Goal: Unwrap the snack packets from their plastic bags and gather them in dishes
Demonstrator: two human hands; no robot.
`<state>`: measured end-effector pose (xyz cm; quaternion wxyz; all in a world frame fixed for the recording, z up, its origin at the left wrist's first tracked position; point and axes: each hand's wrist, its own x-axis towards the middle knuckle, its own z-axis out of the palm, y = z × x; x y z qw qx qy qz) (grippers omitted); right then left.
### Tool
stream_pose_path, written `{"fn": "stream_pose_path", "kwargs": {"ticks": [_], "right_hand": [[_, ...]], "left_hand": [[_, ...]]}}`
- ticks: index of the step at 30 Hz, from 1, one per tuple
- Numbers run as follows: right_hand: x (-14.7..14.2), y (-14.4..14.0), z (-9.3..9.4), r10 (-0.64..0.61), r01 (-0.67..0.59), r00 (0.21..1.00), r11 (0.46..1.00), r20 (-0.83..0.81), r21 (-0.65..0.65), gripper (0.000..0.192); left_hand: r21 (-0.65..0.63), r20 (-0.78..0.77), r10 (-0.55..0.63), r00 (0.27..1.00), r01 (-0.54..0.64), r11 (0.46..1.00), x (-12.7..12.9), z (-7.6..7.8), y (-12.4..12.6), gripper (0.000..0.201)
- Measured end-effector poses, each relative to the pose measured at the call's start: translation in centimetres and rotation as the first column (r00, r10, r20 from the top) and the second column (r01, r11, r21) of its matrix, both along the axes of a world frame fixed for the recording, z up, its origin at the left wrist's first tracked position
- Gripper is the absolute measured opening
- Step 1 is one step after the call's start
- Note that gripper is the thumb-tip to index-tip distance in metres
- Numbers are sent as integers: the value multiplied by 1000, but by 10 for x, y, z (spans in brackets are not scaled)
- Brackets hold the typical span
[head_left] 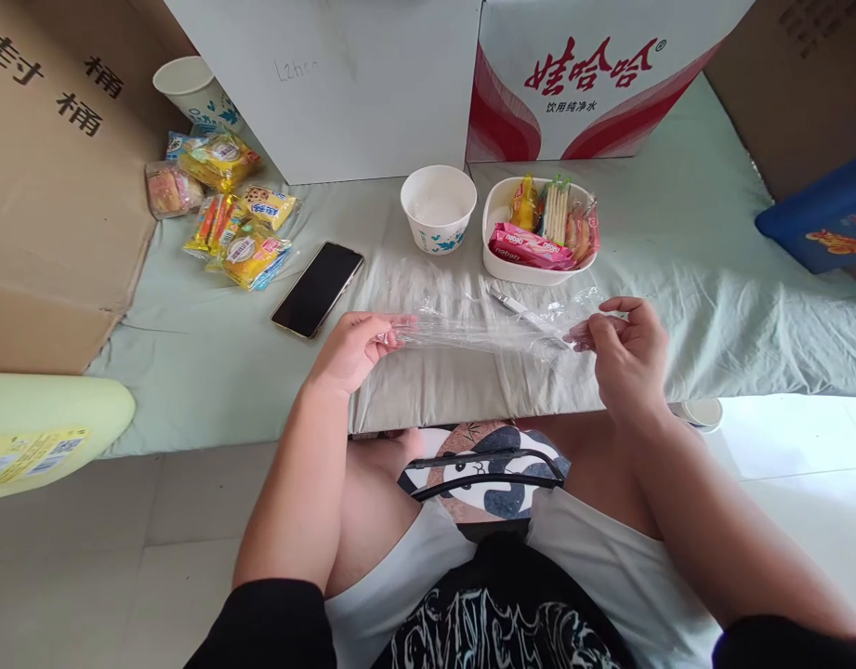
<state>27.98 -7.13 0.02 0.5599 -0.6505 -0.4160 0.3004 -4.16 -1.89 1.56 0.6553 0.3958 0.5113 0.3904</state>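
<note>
Step in hand, as we read it: handling a loose sheet of clear film (462, 333). We have it stretched sideways between both hands, just above the near part of the cloth (428, 395), in front of the bowl and tub.

Left hand (354, 348): thumb and fingers pinched on the film's left end. Right hand (629, 353): thumb and forefinger pinched on the right end, film bunched there. Film is creased and roped in the middle, so our judgement: the next move calls for firm grip at both ends and even tension, or it clings to itself.

Watch item: a slim pale cutter-like tool (515, 306) sits behind or under the film, lower end near the right hand. Can't tell whether film touches it. Could snag.

Containers: round paper bowl (434, 232), upright, behind the film; we can't make out anything definite inside. White tub (532, 272) just right of it, full of wrapped snacks: pink wafer packets (529, 246), a yellow packet (524, 204), a pack of pale sticks (556, 209), reddish packets at the right side. Paper cup (183, 85) far left, contents not visible to us. Snack pile in front of it, phone (318, 288) between pile and left hand.
</note>
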Motion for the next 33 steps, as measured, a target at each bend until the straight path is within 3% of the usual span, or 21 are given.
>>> {"fn": "stream_pose_path", "kwargs": {"ticks": [6,11,15,18,20,24,28,33], "right_hand": [[-5,-3,-2,71,-71,992,997,107,-7,15],[-6,-4,-5,93,-95,989,995,112,14,17],[-6,-3,-6,86,-90,993,995,77,50,16],[-7,-3,-8,74,-83,993,991,88,106,15],[-7,-4,-9,53,-72,989,988,139,136,17],[-5,-6,-9,49,-81,975,987,217,140,19],[-4,-7,-6,171,-201,968,967,185,157,11],[-4,-7,-4,195,-232,954,962,230,147,28]], "left_hand": [[-105,-24,-79,997,76,992,10,-2,0,44],[26,-53,87,995,-86,996,18,-9,3,38],[155,-33,262,965,-254,955,19,-13,8,37],[137,11,346,938,-344,929,18,-12,11,42],[62,-9,315,949,-314,947,18,-11,10,45],[-16,-57,143,988,-144,989,18,-8,7,34],[-31,-6,125,992,-125,992,19,-6,6,39],[-15,71,88,994,-88,996,20,-3,6,50]]}}
